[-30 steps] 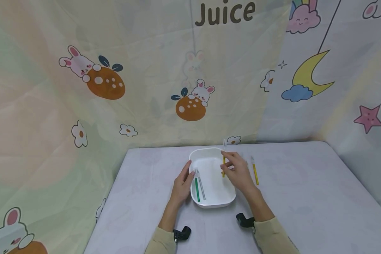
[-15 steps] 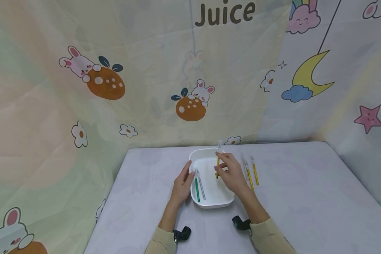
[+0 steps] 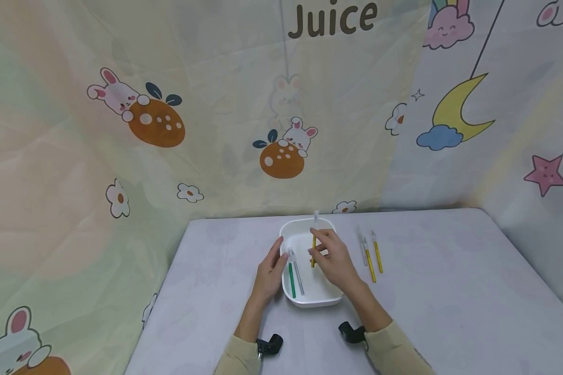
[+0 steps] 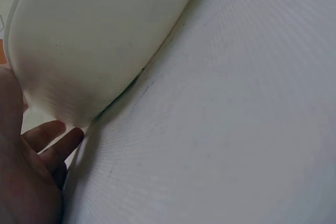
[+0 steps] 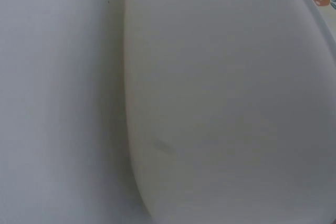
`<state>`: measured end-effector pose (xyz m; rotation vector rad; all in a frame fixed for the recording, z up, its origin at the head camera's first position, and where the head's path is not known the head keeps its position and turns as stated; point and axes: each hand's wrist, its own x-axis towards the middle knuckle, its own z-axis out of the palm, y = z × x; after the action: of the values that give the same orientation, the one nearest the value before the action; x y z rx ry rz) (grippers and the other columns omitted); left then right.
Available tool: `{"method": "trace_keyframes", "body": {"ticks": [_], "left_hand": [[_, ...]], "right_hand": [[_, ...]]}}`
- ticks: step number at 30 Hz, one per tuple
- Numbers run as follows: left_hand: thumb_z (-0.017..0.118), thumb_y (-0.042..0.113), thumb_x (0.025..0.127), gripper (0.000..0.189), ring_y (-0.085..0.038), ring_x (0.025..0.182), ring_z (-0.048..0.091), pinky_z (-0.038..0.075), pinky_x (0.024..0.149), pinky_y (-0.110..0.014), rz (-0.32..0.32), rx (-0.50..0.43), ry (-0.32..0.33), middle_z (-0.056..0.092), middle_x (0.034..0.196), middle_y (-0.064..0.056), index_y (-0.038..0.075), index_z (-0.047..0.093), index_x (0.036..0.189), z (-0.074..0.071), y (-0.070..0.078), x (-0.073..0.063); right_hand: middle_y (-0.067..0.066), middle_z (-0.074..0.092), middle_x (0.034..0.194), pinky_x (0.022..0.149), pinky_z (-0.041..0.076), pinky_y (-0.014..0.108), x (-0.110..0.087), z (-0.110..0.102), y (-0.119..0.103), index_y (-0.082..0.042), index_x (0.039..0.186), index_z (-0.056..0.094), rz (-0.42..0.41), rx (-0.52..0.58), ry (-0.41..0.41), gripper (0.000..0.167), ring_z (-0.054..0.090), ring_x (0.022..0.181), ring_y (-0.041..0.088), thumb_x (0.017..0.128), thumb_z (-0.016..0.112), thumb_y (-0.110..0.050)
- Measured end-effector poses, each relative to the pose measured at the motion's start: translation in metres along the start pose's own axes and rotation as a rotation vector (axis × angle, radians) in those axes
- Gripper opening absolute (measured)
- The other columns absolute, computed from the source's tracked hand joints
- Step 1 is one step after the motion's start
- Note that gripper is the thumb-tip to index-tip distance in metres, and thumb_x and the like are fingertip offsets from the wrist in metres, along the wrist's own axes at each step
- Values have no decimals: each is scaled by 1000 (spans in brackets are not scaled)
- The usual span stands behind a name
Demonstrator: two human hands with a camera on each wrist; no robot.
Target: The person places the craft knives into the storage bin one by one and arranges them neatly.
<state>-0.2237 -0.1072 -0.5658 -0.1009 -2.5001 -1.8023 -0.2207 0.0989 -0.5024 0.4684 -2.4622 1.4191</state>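
Left hand (image 3: 268,275): your fingers and thumb grip the left rim of the white tray (image 3: 318,289)
Green pen (image 3: 291,282) and grey pen (image 3: 298,277): side by side in the tray, just right of that grip
Held yellow pen (image 3: 314,242): near upright over the tray, pinched in your right hand (image 3: 335,262)
Pale pen (image 3: 362,251), middle yellow pen (image 3: 369,265), outer yellow pen (image 3: 378,256): right of your pinch, on the table (image 3: 450,297)
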Motion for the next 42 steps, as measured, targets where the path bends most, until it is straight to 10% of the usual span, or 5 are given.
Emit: {"method": "trace_keyframes", "body": {"ticks": [42], "left_hand": [[53, 40, 108, 54, -24, 151, 44, 38, 122, -51, 12, 16, -10, 41, 165, 8, 37, 39, 161, -2, 0, 1]], "right_hand": [[11, 58, 139, 65, 60, 20, -2, 24, -2, -9, 152, 54, 268, -84, -244, 72, 67, 82, 8, 86, 83, -3]]}}
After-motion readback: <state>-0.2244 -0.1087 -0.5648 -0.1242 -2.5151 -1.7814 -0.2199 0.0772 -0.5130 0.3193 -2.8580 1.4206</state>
